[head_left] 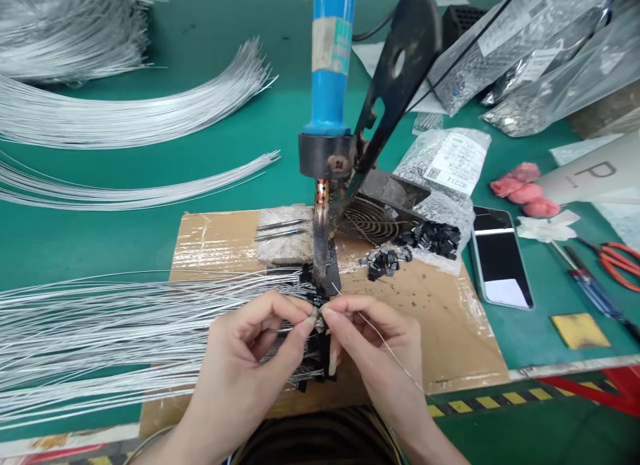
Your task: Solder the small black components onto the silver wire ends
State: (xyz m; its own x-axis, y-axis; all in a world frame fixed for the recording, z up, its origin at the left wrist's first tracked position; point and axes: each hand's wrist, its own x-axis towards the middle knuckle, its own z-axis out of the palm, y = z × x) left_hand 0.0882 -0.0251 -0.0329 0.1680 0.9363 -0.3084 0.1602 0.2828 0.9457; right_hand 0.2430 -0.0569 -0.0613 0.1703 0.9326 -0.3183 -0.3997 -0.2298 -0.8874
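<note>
My left hand (263, 348) is closed in a pinch just below the soldering iron's tip; the small piece at its fingertips is mostly hidden. Opposite it, my right hand (377, 348) pinches at the same spot, the two sets of fingertips almost touching. A thin solder wire (393, 355) runs through my right hand, its free end pointing up near the tip. The blue soldering iron (330, 92) hangs tip down in a black bracket (395, 78). Beneath and left of my hands lie many thin silvery wires (125, 325), their right ends at small black parts.
Cardboard (440, 338) covers the work spot. Loose black clips (385, 262) lie by a fan (375, 218) and a plastic bag (450, 165). A phone (501, 258), yellow sponge (580, 330) and orange-handled pliers (620, 265) are on the right. More wire bundles (135, 118) lie at left.
</note>
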